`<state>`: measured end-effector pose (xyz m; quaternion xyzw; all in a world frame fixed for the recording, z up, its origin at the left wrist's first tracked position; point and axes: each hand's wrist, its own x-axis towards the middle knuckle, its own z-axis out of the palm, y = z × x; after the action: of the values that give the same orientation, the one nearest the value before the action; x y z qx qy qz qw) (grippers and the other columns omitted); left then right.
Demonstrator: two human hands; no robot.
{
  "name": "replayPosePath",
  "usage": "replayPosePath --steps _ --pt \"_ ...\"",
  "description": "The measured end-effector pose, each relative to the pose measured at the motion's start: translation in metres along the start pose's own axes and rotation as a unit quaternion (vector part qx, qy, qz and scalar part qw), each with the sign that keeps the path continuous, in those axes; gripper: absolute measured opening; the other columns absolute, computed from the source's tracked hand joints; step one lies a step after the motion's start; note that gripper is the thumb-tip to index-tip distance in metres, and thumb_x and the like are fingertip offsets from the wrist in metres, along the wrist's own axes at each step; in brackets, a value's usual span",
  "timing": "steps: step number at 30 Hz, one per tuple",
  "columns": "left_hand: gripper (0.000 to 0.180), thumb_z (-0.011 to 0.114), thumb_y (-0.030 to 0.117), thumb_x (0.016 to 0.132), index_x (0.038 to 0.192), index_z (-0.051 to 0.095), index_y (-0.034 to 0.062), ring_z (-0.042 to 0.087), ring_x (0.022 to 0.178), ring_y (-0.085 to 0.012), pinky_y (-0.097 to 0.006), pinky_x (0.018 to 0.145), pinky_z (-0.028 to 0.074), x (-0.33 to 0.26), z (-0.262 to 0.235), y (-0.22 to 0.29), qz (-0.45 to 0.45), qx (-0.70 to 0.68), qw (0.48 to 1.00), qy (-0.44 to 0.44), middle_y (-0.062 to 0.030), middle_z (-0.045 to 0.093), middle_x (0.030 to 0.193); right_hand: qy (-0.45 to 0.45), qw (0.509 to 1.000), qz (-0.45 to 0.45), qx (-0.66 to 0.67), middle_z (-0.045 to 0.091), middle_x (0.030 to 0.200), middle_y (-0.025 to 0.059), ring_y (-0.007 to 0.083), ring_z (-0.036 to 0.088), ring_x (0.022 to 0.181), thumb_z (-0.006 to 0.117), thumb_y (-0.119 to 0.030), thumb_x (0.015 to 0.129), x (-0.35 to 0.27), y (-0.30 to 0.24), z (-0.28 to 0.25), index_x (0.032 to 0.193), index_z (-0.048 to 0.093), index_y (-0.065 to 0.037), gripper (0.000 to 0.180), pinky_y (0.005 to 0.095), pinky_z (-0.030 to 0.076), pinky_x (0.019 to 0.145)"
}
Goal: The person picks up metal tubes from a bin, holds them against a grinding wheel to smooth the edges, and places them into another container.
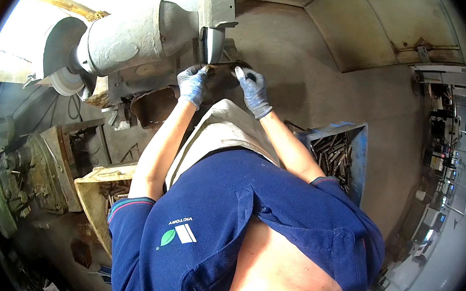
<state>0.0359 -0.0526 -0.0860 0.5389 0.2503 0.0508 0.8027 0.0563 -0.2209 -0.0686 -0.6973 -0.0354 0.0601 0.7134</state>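
Both gloved hands are raised to the narrow grey grinding wheel (pixel 212 43) of the large grey bench grinder (pixel 140 34). Between them they hold a small dark metal workpiece (pixel 225 68), which sits directly below the wheel's lower edge, at or touching it; contact cannot be confirmed. The workpiece's long axis runs crosswise to the wheel, from one hand to the other. The left hand (pixel 191 84) pinches the end left of the wheel, fingers closed on it. The right hand (pixel 253 91) grips the end right of the wheel, forefinger extended upward along it. Both hands stand about equally near the wheel. Lower right of the wheel, well apart, stands a blue metal bin of short metal rods (pixel 336 153); lower left, a tan bin (pixel 95 191) holds similar pieces
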Motion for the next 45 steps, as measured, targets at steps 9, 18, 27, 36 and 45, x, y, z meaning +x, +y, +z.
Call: replayPosePath --steps 9,18,27,36,45 --pt "0.009 0.066 0.006 0.081 0.087 0.066 -0.0009 0.054 0.067 -0.0089 -0.022 0.063 0.044 0.01 -0.044 0.009 -0.007 -0.014 0.999 0.045 -0.0021 0.064 0.077 -0.01 0.999 -0.01 0.048 0.06 0.074 -0.0048 0.0041 0.05 0.07 0.067 -0.013 0.083 -0.001 0.01 0.044 0.087 0.069 -0.002 0.012 0.0219 0.045 0.067" --pt "0.015 0.064 0.004 0.082 0.096 0.066 -0.0014 0.055 0.071 -0.0058 -0.02 0.066 0.045 -0.065 -0.046 0.045 0.075 0.046 0.996 -0.034 -0.0009 0.065 0.082 -0.073 0.964 -0.243 -0.082 0.061 0.108 0.0171 0.0238 0.061 0.094 0.068 -0.002 0.075 -0.043 -0.05 0.022 0.098 0.065 0.001 0.023 0.0308 0.047 0.086" --pt "0.022 0.066 0.001 0.08 0.102 0.065 -0.0026 0.057 0.079 -0.0068 -0.021 0.073 0.047 -0.099 0.01 0.079 0.179 0.131 0.947 -0.234 -0.0044 0.067 0.091 0.013 0.899 -0.355 -0.255 0.061 0.106 0.0199 0.0333 0.06 0.1 0.072 -0.012 0.071 -0.1 -0.122 -0.047 0.1 0.065 0.0 0.032 0.037 0.047 0.089" --pt "0.006 0.06 0.005 0.085 0.089 0.063 0.0015 0.037 0.053 -0.0006 -0.016 0.046 0.027 -0.06 -0.066 -0.037 0.009 0.21 0.932 -0.295 0.0072 0.052 0.067 0.381 0.867 -0.132 -0.293 0.062 0.084 0.0001 0.0075 0.056 0.07 0.066 -0.006 0.081 -0.229 -0.093 -0.179 0.095 0.063 -0.002 0.015 0.0203 0.046 0.068" --pt "0.018 0.063 0.007 0.082 0.094 0.065 -0.0058 0.057 0.073 -0.0092 -0.023 0.067 0.046 -0.069 -0.09 -0.019 -0.066 0.311 0.934 -0.162 -0.0047 0.066 0.083 0.379 0.591 0.25 -0.667 0.064 0.074 0.0176 0.0309 0.062 0.069 0.063 -0.037 0.079 -0.387 -0.027 -0.303 0.092 0.07 -0.006 0.034 0.034 0.05 0.063"
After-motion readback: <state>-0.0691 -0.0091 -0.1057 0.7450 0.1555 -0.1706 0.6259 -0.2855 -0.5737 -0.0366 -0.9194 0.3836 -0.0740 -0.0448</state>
